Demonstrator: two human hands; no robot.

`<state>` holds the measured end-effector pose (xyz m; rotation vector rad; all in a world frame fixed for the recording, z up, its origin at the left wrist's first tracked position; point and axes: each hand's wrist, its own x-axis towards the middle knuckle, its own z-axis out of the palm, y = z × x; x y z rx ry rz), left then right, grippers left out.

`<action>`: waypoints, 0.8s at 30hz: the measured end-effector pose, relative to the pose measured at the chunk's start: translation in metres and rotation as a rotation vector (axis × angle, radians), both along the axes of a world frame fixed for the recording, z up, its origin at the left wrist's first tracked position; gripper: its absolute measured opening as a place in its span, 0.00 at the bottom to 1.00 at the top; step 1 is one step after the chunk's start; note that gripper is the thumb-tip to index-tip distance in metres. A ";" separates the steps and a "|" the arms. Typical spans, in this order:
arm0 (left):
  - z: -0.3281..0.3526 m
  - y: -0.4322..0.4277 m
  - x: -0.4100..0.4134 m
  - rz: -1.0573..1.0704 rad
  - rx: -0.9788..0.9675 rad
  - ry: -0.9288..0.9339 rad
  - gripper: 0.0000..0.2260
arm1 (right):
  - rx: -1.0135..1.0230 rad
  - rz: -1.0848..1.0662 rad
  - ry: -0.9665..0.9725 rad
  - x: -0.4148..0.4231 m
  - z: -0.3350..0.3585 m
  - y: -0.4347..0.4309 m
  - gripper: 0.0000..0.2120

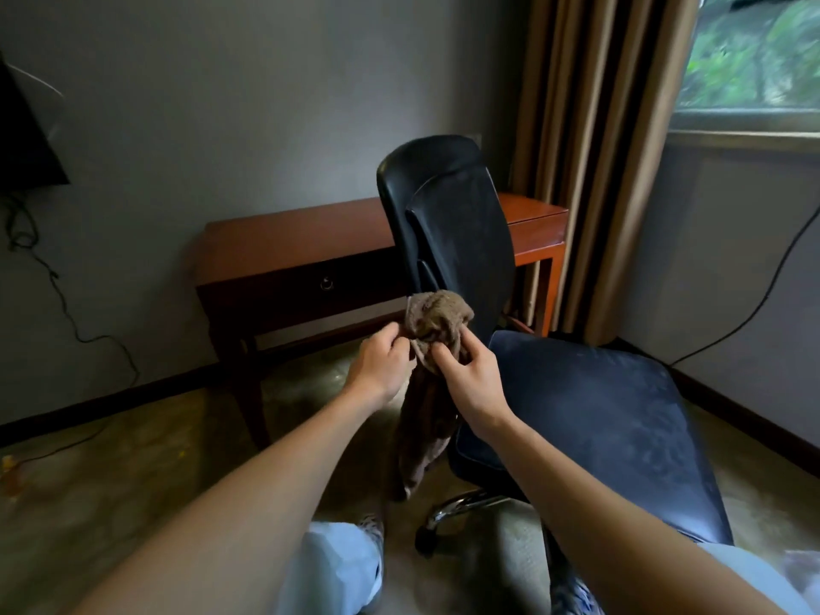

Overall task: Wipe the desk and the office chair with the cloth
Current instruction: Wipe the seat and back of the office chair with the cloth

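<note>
A brown cloth (437,319) is bunched up in front of me, with its long tail hanging down toward the floor. My left hand (382,366) pinches the cloth from the left side. My right hand (471,380) grips it from the right, fingers curled into the folds. Just behind and to the right stands the black office chair (590,419), its dusty dark seat facing me and its backrest (452,228) upright. The reddish-brown wooden desk (293,241) stands against the wall behind the chair, with one drawer and a ring handle.
Tan curtains (594,126) hang at the right beside a window (754,59). Black cables (66,312) trail down the left wall and another runs along the right wall. A dark screen (22,135) is at the far left. The chair's chrome base (461,508) is near my knees.
</note>
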<state>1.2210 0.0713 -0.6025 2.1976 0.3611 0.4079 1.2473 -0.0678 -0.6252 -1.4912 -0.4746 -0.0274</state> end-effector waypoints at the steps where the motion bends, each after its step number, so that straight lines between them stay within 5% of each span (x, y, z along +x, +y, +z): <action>1: 0.008 0.001 0.002 0.016 0.019 -0.018 0.20 | -0.006 -0.010 -0.022 0.000 0.007 0.001 0.11; 6: 0.057 0.015 0.018 0.022 0.086 -0.177 0.09 | 0.021 -0.066 -0.097 0.008 0.050 0.003 0.11; 16: 0.145 0.031 0.037 -0.070 0.161 -0.200 0.34 | -0.005 -0.136 -0.106 0.022 0.112 0.004 0.08; 24: 0.159 0.041 0.056 -0.090 0.464 -0.145 0.39 | -0.035 -0.165 -0.108 0.033 0.119 0.015 0.09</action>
